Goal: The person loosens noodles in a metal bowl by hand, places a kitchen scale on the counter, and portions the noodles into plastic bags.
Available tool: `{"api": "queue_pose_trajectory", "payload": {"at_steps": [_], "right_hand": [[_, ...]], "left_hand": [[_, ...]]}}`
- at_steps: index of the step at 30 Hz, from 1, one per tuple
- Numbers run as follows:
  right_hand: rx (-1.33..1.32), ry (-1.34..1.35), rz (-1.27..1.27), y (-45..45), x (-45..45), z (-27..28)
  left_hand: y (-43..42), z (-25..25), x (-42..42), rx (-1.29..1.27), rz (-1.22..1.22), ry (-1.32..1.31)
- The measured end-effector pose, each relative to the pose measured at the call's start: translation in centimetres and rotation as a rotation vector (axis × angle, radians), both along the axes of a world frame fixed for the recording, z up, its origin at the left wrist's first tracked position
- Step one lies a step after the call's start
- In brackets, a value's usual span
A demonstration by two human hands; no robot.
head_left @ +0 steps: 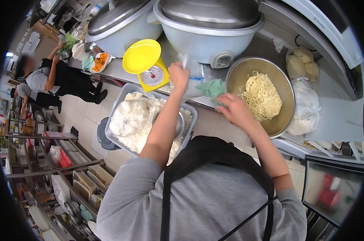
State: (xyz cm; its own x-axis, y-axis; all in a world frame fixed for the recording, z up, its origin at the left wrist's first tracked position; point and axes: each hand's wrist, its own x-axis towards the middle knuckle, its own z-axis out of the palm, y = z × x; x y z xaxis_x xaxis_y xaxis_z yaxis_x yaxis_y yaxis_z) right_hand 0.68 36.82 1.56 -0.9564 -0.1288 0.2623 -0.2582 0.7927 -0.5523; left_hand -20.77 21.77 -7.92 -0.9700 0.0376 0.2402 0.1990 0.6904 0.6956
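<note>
My left hand (179, 76) is closed on what looks like a clear plastic bag (185, 61), blurred at its top edge. It is beside the yellow kitchen scale (152, 76), whose pan carries nothing. My right hand (235, 107) has its fingers apart at the near edge of a green cloth (212, 88), by the rim of a large metal bowl (234, 76). Yellow noodles (263, 96) lie in that bowl. Under my left forearm stands a grey tub (114, 100) of white rice (150, 105), with a bagged portion of rice (129, 117) and a round metal bowl (181, 126), partly hidden.
Two big rice cookers (208, 38) with metal lids line the back of the counter. Bagged noodles (302, 66) and a white plastic bag (304, 108) sit right of the bowl. A dish of orange pieces (100, 62) is at left; another person (65, 76) stands beyond it.
</note>
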Motion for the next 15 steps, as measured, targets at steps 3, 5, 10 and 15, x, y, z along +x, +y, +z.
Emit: {"api": "queue_pose_trajectory", "payload": {"at_steps": [3, 5, 10, 15], "right_hand": [[0.056, 0.03, 0.032, -0.2, -0.9, 0.0], [0.067, 0.033, 0.038, -0.3, -1.6, 0.0], [0.276, -0.263, 0.166, -2.4, -5.5, -4.2], [0.427, -0.507, 0.163, -7.0, -9.7, -6.7]], "left_hand": [[0.1, 0.7, 1.4, -0.012, 0.039, 0.066], [-0.1, 0.8, 1.2, -0.014, 0.063, 0.038], [-2.3, 0.9, -1.4, 0.715, 0.04, -0.18], [-2.6, 4.4, 0.5, 0.741, -0.109, -0.369]]}}
